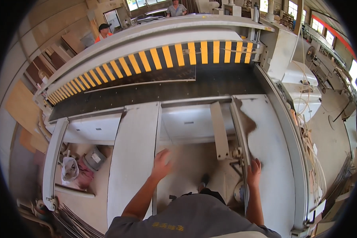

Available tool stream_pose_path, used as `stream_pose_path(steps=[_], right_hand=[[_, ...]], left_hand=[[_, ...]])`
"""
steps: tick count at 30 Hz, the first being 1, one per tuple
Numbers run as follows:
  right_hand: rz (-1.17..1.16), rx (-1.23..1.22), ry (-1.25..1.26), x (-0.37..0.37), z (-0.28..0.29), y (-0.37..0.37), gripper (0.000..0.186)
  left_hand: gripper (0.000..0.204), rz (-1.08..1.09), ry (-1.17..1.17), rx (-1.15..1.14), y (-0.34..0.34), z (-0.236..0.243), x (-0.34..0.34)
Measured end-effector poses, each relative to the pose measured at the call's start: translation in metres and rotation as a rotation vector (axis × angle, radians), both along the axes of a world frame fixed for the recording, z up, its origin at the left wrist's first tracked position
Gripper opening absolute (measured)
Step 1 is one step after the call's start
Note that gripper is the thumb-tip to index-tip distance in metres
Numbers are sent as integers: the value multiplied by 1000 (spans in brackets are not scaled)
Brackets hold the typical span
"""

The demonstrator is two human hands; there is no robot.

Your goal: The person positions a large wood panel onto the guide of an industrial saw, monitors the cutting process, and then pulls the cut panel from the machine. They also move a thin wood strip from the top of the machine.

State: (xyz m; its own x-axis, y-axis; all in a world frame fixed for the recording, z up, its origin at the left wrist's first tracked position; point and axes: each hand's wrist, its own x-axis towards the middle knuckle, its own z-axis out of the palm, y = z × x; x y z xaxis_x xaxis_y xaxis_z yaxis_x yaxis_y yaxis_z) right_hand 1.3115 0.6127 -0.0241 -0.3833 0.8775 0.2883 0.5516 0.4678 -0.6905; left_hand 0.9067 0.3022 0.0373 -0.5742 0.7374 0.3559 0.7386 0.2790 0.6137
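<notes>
I stand between two pale table wings of a large panel saw. My left hand [162, 164] is held over the gap beside the left table wing [133, 146], fingers stretched out, slightly blurred and holding nothing. At the inner edge of the right table wing [273, 142] is my right hand [254, 173], fingers extended with nothing in them; whether it touches the metal rail [240, 131] I cannot tell. Farther off, a dark board [146, 77] lies on the black bed [226, 77], partly beneath the yellow-and-black striped guard [166, 57].
A pale metal bar [219, 131] juts toward me between the wings. On the floor at left are a grey bucket [94, 158] and a white bag [70, 168]. Behind the machine are one person in a cap [104, 31] and another in grey [176, 8]. Hoses [305, 103] hang at right.
</notes>
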Motion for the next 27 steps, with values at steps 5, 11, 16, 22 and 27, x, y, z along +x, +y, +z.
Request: stream_pose_path(steps=[5,11,16,22,27], right_hand=[[-126,-22,-135,-97,-17,107,53],[-300,-4,-332,-162,-40,185,70],[-499,-35,-539,-192,-35,194,74],[-581,-22,-561,-196,-32,190,69],[-625,-46,-577,-198,-26,185,68]], left_hand=[[56,96,-1,-56,36,17,-78],[67,129,80,-220,112,8,-211],[77,144,150,-421,253,0,-358],[79,169,283,-517,433,-27,-482],[71,-221,425,-223,532,-33,-443]])
